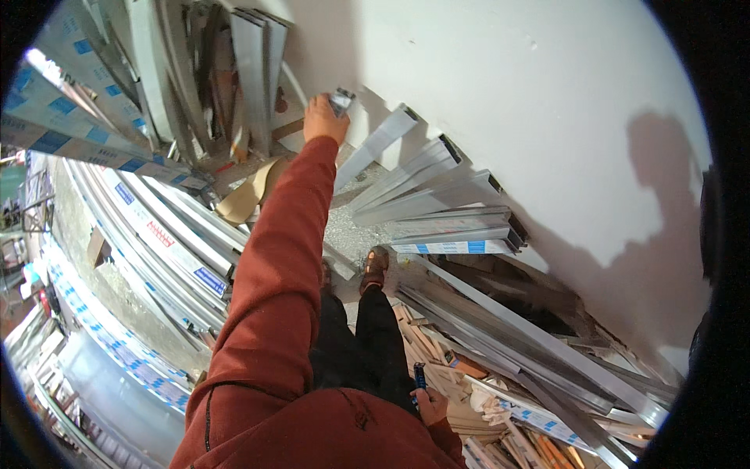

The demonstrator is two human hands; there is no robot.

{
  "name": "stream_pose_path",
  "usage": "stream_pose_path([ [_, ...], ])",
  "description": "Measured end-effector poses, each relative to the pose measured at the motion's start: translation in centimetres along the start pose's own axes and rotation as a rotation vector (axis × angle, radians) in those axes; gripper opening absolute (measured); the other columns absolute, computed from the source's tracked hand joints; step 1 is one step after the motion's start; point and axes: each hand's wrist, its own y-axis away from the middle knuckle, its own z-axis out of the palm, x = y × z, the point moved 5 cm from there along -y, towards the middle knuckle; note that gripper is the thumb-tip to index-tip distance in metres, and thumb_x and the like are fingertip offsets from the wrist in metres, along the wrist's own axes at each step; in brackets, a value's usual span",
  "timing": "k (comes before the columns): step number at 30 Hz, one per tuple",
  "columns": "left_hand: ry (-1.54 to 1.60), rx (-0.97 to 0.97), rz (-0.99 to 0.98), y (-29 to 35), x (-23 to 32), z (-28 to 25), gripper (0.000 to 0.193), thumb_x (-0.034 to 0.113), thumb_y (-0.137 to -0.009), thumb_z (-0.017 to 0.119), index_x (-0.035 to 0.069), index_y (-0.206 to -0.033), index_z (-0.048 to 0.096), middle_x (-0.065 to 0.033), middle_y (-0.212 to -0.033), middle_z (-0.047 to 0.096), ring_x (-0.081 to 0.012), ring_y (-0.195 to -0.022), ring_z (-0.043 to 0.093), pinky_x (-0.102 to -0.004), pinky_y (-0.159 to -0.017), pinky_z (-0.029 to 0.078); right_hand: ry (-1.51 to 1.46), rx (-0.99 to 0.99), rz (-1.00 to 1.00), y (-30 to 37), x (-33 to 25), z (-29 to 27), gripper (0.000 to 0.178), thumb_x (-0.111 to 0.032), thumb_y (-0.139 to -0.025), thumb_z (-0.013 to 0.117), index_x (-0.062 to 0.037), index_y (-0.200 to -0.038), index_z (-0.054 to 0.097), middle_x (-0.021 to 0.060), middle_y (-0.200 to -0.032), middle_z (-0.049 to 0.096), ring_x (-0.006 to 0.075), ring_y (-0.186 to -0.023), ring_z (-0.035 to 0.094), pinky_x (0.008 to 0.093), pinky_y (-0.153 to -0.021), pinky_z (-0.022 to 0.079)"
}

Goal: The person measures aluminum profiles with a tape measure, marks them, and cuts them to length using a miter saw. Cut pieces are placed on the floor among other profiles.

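I am looking down at silver aluminium profiles [437, 199] leaning against the white wall [508, 86] on the right, while long taped profile bundles [156, 234] are lying across the floor on the left. Wooden offcuts [437, 367] are crowding the floor near my sandalled foot [375, 266]. My left hand [324, 117] is reaching far out, fingers closing around the end of a short silver profile piece [341, 100] by the wall. My right hand [430, 402] is hanging near, gripping a dark blue tool [420, 377].
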Motion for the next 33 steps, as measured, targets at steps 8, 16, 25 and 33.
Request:
stream_pose_path([
  [8, 0.433, -0.062, -0.298, 15.0, -15.9, -9.0, 0.059, 0.014, -0.074, 0.084, 0.008, -0.124, 0.054, -0.0189, -0.117, 0.065, -0.0348, -0.112, 0.063, -0.0417, -0.097, 0.05, 0.042, -0.073, -0.283, 0.4, -7.4, 2.2, 0.053, -0.052, -0.096, 0.065, -0.0021, -0.082, 0.075, 0.0047, -0.061, 0.059, 0.0119, -0.053, 0.049, 0.0361, -0.05, 0.038],
  [16, 0.519, 0.105, -0.08, 30.6, -19.1, -24.9, 0.059, 0.007, -0.073, 0.082, 0.007, -0.126, 0.055, -0.0099, -0.119, 0.062, -0.024, -0.113, 0.061, -0.0345, -0.103, 0.047, 0.244, -0.114, -0.445, 0.5, -15.9, 6.7, 0.06, -0.06, -0.094, 0.062, -0.0019, -0.09, 0.075, 0.006, -0.075, 0.067, 0.018, -0.071, 0.062, 0.0364, -0.067, 0.049],
  [25, 0.774, 0.205, -0.226, 41.2, -18.3, -36.0, 0.058, 0.004, -0.077, 0.082, 0.008, -0.127, 0.053, -0.0098, -0.12, 0.062, -0.0229, -0.111, 0.062, -0.0358, -0.098, 0.05, 0.233, -0.356, -0.418, -4.4, -22.9, 12.8, 0.051, -0.054, -0.095, 0.065, -0.0045, -0.096, 0.078, 0.0041, -0.077, 0.07, 0.015, -0.07, 0.062, 0.0368, -0.067, 0.05],
  [33, 0.718, 0.539, -0.417, 50.4, -17.2, -36.6, 0.054, 0.013, -0.081, 0.083, 0.006, -0.124, 0.051, -0.0106, -0.121, 0.058, -0.0231, -0.109, 0.06, -0.0383, -0.098, 0.049, 0.362, -0.542, -0.551, -11.1, -27.8, 16.2, 0.041, -0.04, -0.093, 0.071, -0.0022, -0.108, 0.075, 0.0073, -0.094, 0.075, 0.0172, -0.085, 0.068, 0.0362, -0.078, 0.053],
])
